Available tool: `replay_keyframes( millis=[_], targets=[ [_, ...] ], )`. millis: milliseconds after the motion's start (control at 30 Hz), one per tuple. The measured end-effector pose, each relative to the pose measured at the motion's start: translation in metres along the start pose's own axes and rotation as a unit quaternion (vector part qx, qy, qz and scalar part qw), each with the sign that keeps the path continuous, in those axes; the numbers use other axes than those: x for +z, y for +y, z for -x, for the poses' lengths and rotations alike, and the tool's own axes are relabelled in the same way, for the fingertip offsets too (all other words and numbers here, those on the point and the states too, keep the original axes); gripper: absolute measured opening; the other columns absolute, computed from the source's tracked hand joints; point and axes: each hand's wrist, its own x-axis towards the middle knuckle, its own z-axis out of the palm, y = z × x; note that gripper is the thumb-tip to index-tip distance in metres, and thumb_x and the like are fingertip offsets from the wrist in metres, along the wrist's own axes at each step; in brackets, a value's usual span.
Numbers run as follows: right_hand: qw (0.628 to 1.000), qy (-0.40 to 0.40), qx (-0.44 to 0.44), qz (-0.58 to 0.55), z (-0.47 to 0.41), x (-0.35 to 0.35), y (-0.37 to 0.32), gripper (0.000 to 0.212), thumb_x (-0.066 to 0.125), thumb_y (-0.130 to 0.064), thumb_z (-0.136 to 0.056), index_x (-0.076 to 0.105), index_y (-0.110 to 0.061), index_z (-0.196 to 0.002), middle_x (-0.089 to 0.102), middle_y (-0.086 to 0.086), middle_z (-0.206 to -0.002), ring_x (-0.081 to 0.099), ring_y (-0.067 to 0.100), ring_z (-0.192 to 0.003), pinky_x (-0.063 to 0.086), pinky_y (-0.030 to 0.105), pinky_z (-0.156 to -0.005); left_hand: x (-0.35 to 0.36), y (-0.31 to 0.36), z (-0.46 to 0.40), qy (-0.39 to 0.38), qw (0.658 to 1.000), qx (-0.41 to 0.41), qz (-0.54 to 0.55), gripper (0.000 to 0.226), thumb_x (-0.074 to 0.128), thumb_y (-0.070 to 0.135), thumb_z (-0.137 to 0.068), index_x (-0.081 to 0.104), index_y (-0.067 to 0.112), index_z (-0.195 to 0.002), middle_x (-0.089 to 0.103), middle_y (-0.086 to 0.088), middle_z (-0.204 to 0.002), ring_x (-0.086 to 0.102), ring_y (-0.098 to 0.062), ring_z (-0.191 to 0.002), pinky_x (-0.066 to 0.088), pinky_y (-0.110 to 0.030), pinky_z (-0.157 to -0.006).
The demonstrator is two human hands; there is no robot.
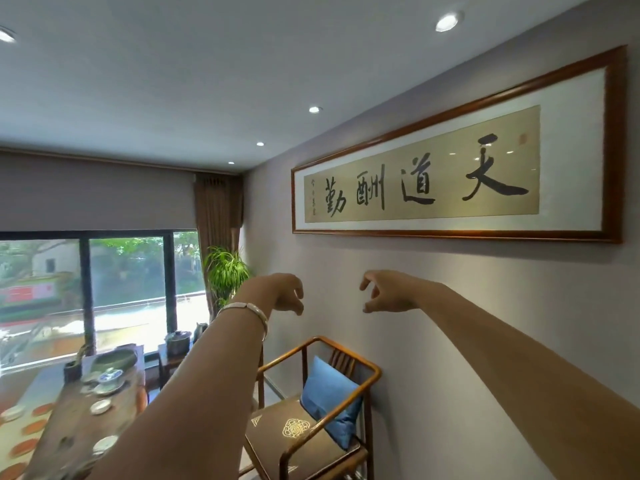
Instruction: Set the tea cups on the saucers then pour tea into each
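Note:
Both my arms are stretched out in front of me toward the wall, well above and to the right of the tea table. My left hand (pixel 284 292), with a bracelet on its wrist, hangs with loosely curled fingers and holds nothing. My right hand (pixel 384 292) does the same, a short gap away. On the wooden tea tray (pixel 69 441) at the lower left stand small white tea cups (pixel 100 407) and a blue-and-white lidded bowl (pixel 110 377). Round orange saucers (pixel 34 427) lie in a row along the table's left side; one carries a white cup (pixel 12 412).
A wooden armchair (pixel 311 407) with a blue cushion (pixel 329 396) stands against the wall below my hands. A framed calligraphy scroll (pixel 450 168) hangs above. A large green bowl (pixel 116 360), a dark pot (pixel 178 341), a potted plant (pixel 225 271) and a window sit beyond the table.

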Motion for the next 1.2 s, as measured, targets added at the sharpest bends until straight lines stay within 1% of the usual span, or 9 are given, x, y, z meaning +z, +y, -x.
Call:
replay_keyframes(
  millis=[100, 200, 333, 467, 733, 800, 900, 1067, 1200],
  targets=[
    [1.0, -0.007, -0.019, 0.002, -0.064, 0.007, 0.0, 0.05, 0.07, -0.032, -0.089, 0.05, -0.016, -0.132, 0.059, 0.008, -0.124, 0.056, 0.02, -0.103, 0.049, 0.037, -0.095, -0.001, -0.029, -0.052, 0.003, 1.0, -0.012, 0.006, 0.047, 0.068, 0.03, -0.086, 0.057, 0.02, -0.13, 0.048, -0.005, -0.144, 0.047, -0.027, -0.13, 0.042, -0.039, -0.106],
    [0.999, -0.008, -0.037, 0.002, -0.127, 0.014, -0.005, 0.051, 0.069, -0.033, -0.089, 0.05, -0.015, -0.133, 0.058, 0.008, -0.127, 0.056, 0.021, -0.106, 0.049, 0.036, -0.095, -0.007, -0.064, -0.096, 0.004, 0.999, -0.036, 0.009, 0.045, 0.069, 0.029, -0.085, 0.058, 0.02, -0.128, 0.053, -0.005, -0.138, 0.053, -0.025, -0.122, 0.044, -0.034, -0.098],
    [0.997, -0.01, -0.072, -0.013, -0.205, 0.035, -0.016, 0.051, 0.07, -0.033, -0.089, 0.05, -0.015, -0.132, 0.059, 0.007, -0.127, 0.057, 0.021, -0.109, 0.049, 0.037, -0.097, -0.014, -0.114, -0.142, 0.02, 0.997, -0.071, 0.003, 0.045, 0.069, 0.03, -0.086, 0.058, 0.02, -0.128, 0.055, -0.006, -0.135, 0.056, -0.024, -0.117, 0.047, -0.037, -0.098],
    [0.992, -0.024, -0.117, -0.032, -0.275, 0.066, -0.029, 0.051, 0.07, -0.031, -0.089, 0.05, -0.014, -0.133, 0.059, 0.008, -0.126, 0.055, 0.019, -0.104, 0.049, 0.034, -0.094, -0.007, -0.159, -0.174, 0.018, 0.994, -0.106, -0.028, 0.043, 0.068, 0.03, -0.088, 0.06, 0.019, -0.128, 0.051, -0.007, -0.14, 0.049, -0.028, -0.127, 0.043, -0.04, -0.104],
    [0.974, -0.049, -0.211, -0.064, -0.427, 0.128, -0.057, 0.048, 0.07, -0.027, -0.09, 0.051, -0.012, -0.132, 0.061, 0.011, -0.123, 0.058, 0.022, -0.104, 0.05, 0.035, -0.093, 0.012, -0.253, -0.246, 0.008, 0.977, -0.21, -0.047, 0.046, 0.069, 0.03, -0.086, 0.059, 0.018, -0.129, 0.049, -0.005, -0.144, 0.048, -0.026, -0.131, 0.039, -0.042, -0.109],
    [0.967, -0.056, -0.236, -0.072, -0.467, 0.143, -0.063, 0.048, 0.07, -0.026, -0.089, 0.051, -0.011, -0.131, 0.061, 0.011, -0.122, 0.057, 0.021, -0.103, 0.049, 0.032, -0.088, 0.013, -0.274, -0.265, 0.006, 0.971, -0.232, -0.051, 0.045, 0.067, 0.03, -0.088, 0.059, 0.017, -0.131, 0.049, -0.005, -0.145, 0.047, -0.026, -0.131, 0.039, -0.039, -0.109],
    [0.957, -0.068, -0.27, -0.083, -0.527, 0.159, -0.074, 0.049, 0.071, -0.025, -0.089, 0.051, -0.011, -0.131, 0.059, 0.011, -0.125, 0.052, 0.016, -0.098, 0.042, 0.026, -0.081, 0.01, -0.306, -0.294, 0.01, 0.961, -0.272, -0.054, 0.047, 0.067, 0.032, -0.088, 0.057, 0.02, -0.132, 0.047, -0.005, -0.147, 0.047, -0.027, -0.132, 0.039, -0.039, -0.107],
    [0.942, -0.077, -0.313, -0.088, -0.612, 0.175, -0.095, 0.05, 0.07, -0.028, -0.09, 0.049, -0.011, -0.132, 0.059, 0.011, -0.128, 0.052, 0.016, -0.101, 0.048, 0.032, -0.091, 0.005, -0.356, -0.341, 0.028, 0.949, -0.31, -0.051, 0.045, 0.067, 0.029, -0.088, 0.058, 0.018, -0.131, 0.048, -0.007, -0.146, 0.048, -0.029, -0.13, 0.039, -0.044, -0.11],
    [0.932, -0.097, -0.336, -0.097, -0.655, 0.194, -0.114, 0.05, 0.07, -0.026, -0.09, 0.049, -0.01, -0.133, 0.058, 0.012, -0.129, 0.058, 0.027, -0.112, 0.049, 0.038, -0.097, 0.012, -0.39, -0.362, 0.018, 0.939, -0.34, -0.044, 0.047, 0.067, 0.028, -0.088, 0.056, 0.016, -0.132, 0.047, -0.008, -0.147, 0.047, -0.028, -0.131, 0.039, -0.041, -0.11]
  ],
)
